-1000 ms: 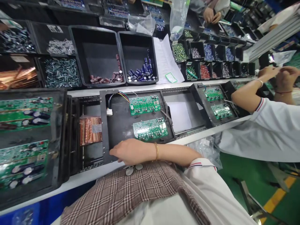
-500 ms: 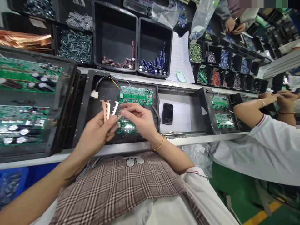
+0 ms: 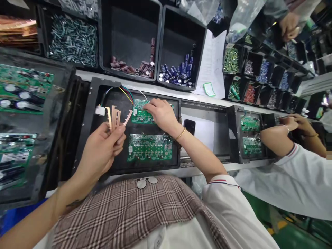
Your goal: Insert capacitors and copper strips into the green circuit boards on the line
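My left hand [image 3: 102,147] is closed around several flat copper strips [image 3: 116,119] with notched edges, fanned upward above the black tray [image 3: 89,138]. My right hand [image 3: 164,116] reaches over the upper green circuit board [image 3: 138,118], fingertips pinched together at its surface; whatever they hold is hidden. Part of that board lies under the hand. Below it in the same tray is a second green circuit board [image 3: 150,148], in full view. A white connector [image 3: 100,110] with coloured wires lies at the tray's upper left, just beyond the strips.
Behind the tray stand bins of brown capacitors [image 3: 132,69], blue capacitors [image 3: 177,72] and dark green parts [image 3: 74,41]. A phone [image 3: 189,126] lies on paper to the right. Trays with filled boards [image 3: 19,86] are at left. A co-worker's arm [image 3: 276,138] is at right.
My right hand has left the strips beside my left hand and moved up to the upper board, uncovering the lower one. The strips stay in my left hand. The view has shifted.
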`<state>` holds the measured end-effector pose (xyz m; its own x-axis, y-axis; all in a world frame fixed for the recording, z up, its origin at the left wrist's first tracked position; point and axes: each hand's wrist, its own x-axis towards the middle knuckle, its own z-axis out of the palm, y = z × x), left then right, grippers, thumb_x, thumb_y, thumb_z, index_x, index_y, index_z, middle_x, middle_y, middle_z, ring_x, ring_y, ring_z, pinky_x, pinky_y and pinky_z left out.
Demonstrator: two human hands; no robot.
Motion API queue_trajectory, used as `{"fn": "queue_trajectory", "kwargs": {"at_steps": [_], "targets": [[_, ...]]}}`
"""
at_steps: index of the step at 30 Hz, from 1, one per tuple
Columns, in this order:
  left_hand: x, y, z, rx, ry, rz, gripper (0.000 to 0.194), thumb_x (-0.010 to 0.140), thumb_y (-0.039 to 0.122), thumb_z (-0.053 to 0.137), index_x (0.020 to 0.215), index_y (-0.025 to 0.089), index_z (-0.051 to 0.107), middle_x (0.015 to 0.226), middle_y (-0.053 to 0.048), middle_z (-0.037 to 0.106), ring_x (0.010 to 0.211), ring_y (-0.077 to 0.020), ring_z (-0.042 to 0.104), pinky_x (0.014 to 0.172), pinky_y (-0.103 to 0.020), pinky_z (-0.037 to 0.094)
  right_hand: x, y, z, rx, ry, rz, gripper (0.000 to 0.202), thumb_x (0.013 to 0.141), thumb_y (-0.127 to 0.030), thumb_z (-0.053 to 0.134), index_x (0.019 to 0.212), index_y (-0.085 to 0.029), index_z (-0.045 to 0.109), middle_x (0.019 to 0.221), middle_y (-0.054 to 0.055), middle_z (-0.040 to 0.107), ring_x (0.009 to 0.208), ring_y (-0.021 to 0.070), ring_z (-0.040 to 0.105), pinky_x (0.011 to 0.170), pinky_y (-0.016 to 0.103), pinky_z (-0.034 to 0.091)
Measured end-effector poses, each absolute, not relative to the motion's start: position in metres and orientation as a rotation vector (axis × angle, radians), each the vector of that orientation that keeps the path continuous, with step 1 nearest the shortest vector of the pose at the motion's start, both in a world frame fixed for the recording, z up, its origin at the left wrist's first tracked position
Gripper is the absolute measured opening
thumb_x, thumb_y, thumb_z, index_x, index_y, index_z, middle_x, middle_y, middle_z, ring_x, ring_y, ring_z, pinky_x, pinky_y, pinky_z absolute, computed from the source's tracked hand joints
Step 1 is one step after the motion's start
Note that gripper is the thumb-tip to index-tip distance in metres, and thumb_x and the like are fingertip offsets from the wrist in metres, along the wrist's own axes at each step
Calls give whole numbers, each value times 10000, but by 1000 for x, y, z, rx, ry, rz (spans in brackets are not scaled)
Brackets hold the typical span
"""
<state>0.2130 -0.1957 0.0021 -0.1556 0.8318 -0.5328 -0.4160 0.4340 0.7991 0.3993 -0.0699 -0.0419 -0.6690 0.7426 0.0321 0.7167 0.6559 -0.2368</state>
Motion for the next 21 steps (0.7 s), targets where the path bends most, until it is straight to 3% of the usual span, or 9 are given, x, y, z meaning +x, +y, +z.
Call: {"fn": "queue_trajectory", "kwargs": {"at_steps": [5,11,21], "targets": [[215,-194,-5,319,1335,1120,435,725,307,888,806,199,474,573,88,421,459,-46,330,347,-114,232,398,-65,-53,-1208,-2719,259,288,1067,-172,453,1112,-233,731,1042,73,677,1045,237,524,923,381,383],[217,-197,-4,294,1310,1084,239,875,204,717,828,197,482,557,70,432,443,-50,299,362,-122,204,404,-60,-60,-1234,-2634,327,288,1062,-184,476,1064,-252,755,1017,63,680,1048,237,510,928,385,377],[217,-197,-2,214,1319,1052,175,955,189,602,804,164,517,577,56,425,413,-33,290,360,-114,197,402,-62,-59,-1149,-2593,333,282,1048,-174,511,1090,-263,774,1007,44,704,1040,221,525,1012,408,373]]}}
